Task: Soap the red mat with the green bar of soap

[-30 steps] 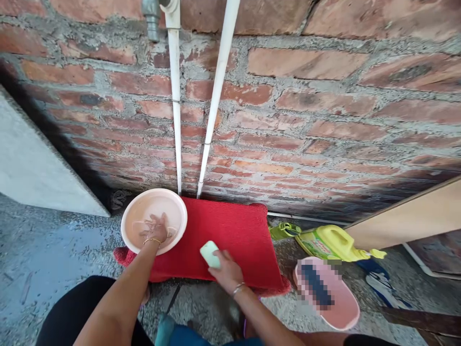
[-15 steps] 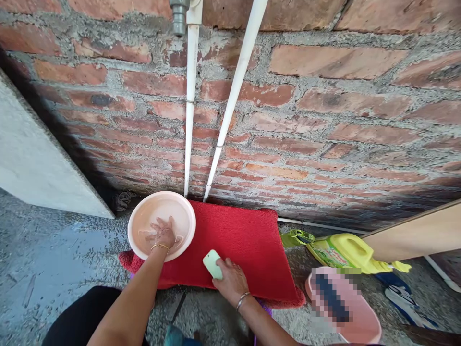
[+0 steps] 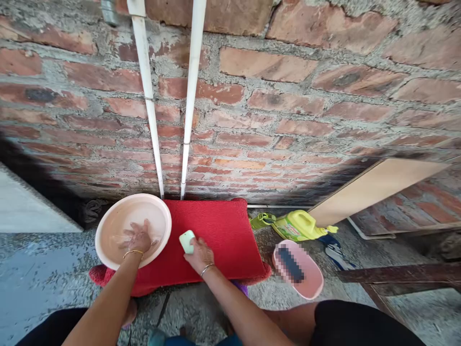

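My left hand (image 3: 139, 239) dips into the water of a pale pink basin (image 3: 104, 228), its fingers spread and nothing in them. The basin rests on the left end of a red plush mat (image 3: 223, 235). Over the mat's middle, my right hand (image 3: 200, 255) grips a pale green, rounded rectangular block (image 3: 186, 241), flat side up. It could be a bar of soap or the back of a brush; its underside is hidden. The mat hangs over a low support, with a bit of purple (image 3: 240, 287) showing below its front edge.
Behind the mat rises a brick wall (image 3: 252, 115) with two white pipes (image 3: 190, 86). To the right are a green container (image 3: 262, 220), a yellow detergent jug (image 3: 304, 223), a pink tub (image 3: 311, 269) with a pixelated dark item, and slippers (image 3: 338, 257). A pale slab (image 3: 32, 206) leans at left.
The camera view has swung right, so the scene sits further left and more shows on the right. My left hand stays in the basin, and my right hand keeps its hold on the green block.
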The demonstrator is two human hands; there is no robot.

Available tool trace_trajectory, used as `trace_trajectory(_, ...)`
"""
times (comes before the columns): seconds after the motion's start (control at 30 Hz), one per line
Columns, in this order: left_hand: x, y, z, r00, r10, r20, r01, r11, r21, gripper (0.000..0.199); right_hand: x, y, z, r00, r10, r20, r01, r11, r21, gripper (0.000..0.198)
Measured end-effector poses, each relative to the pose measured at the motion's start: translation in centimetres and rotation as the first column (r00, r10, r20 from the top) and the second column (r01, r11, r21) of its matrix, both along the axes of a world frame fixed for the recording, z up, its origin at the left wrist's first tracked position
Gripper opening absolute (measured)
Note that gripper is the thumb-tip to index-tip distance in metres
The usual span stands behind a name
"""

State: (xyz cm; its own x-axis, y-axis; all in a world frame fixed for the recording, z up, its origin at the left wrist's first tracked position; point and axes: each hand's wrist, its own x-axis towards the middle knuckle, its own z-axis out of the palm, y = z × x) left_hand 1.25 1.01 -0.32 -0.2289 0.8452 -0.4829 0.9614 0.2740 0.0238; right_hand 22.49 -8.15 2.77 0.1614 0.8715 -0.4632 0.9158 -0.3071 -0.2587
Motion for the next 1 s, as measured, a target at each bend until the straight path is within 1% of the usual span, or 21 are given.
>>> trace_trajectory(0.13, -0.1, 0.0, -0.6, 1.0, 0.003, 0.002, -0.003, 1.0, 0.002, 0.082, 8.6, -1.8, 1.0, 0.974, -0.172, 0.15, 0.175, 0.984, -0.009, 0.044)
trace_trajectory(0.27, -0.4, 0.1, -1.5, 1.0, 0.003, -0.002, -0.003, 1.0, 0.013, 0.084, 16.8, -3.7, 2.9, 0.915, -0.302, 0.268, 0.326, 0.944, -0.049, 0.044)
trace_trajectory(0.33, -0.5, 0.2, -1.7, 1.0, -0.003, -0.012, 0.003, 1.0, 0.008, 0.085, 19.8, -4.6, 4.0, 0.88, -0.36, 0.311, 0.399, 0.914, -0.07, 0.042)
trace_trajectory(0.37, -0.5, 0.2, -1.7, 1.0, -0.002, -0.022, 0.002, 1.0, 0.005, 0.085, 20.8, -5.0, 4.5, 0.861, -0.388, 0.329, 0.433, 0.899, -0.073, 0.042)
trace_trajectory(0.43, -0.4, 0.3, -1.6, 1.0, 0.0, -0.028, 0.0, 1.0, 0.001, 0.083, 21.4, -5.5, 5.0, 0.835, -0.427, 0.348, 0.478, 0.876, -0.071, 0.043)
trace_trajectory(0.47, -0.4, 0.3, -1.4, 1.0, 0.006, -0.027, -0.006, 1.0, -0.003, 0.081, 20.9, -5.5, 5.1, 0.837, -0.429, 0.339, 0.475, 0.878, -0.063, 0.043)
trace_trajectory(0.53, -0.3, 0.3, -1.0, 1.0, 0.022, -0.018, -0.023, 1.0, -0.018, 0.08, 18.1, -5.4, 4.9, 0.884, -0.381, 0.269, 0.403, 0.915, -0.029, 0.043)
trace_trajectory(0.6, -0.2, 0.3, -0.6, 0.999, 0.034, -0.013, -0.034, 0.999, -0.035, 0.081, 13.3, -5.3, 4.3, 0.953, -0.26, 0.155, 0.264, 0.965, -0.002, 0.041)
trace_trajectory(0.67, -0.1, 0.3, -0.1, 0.999, 0.035, -0.02, -0.036, 0.998, -0.057, 0.083, 7.3, -5.3, 3.5, 0.997, -0.072, 0.035, 0.072, 0.997, 0.003, 0.039)
trace_trajectory(0.7, -0.1, 0.3, 0.1, 0.999, 0.03, -0.023, -0.032, 0.997, -0.066, 0.084, 4.2, -5.4, 3.1, 0.999, 0.039, -0.011, -0.039, 0.999, 0.009, 0.038)
trace_trajectory(0.77, 0.0, 0.3, 0.3, 0.999, 0.021, -0.031, -0.024, 0.996, -0.081, 0.084, -1.2, -5.6, 2.3, 0.969, 0.236, -0.074, -0.235, 0.972, 0.031, 0.036)
trace_trajectory(0.83, 0.0, 0.3, 0.3, 1.0, 0.009, -0.03, -0.011, 0.997, -0.073, 0.086, -5.1, -5.7, 1.5, 0.931, 0.345, -0.117, -0.343, 0.939, 0.038, 0.039)
trace_trajectory(0.9, -0.1, 0.3, 0.2, 1.0, -0.006, -0.023, 0.004, 0.998, -0.056, 0.088, -6.7, -5.7, 0.9, 0.915, 0.378, -0.142, -0.379, 0.925, 0.019, 0.043)
trace_trajectory(0.93, -0.2, 0.3, 0.1, 1.0, -0.012, -0.021, 0.011, 0.999, -0.053, 0.09, -6.6, -5.7, 0.7, 0.913, 0.382, -0.144, -0.385, 0.923, 0.009, 0.044)
trace_trajectory(1.0, -0.3, 0.3, -0.1, 1.0, -0.025, -0.02, 0.024, 0.998, -0.051, 0.091, -4.9, -5.9, 0.5, 0.919, 0.376, -0.12, -0.379, 0.925, -0.005, 0.044)
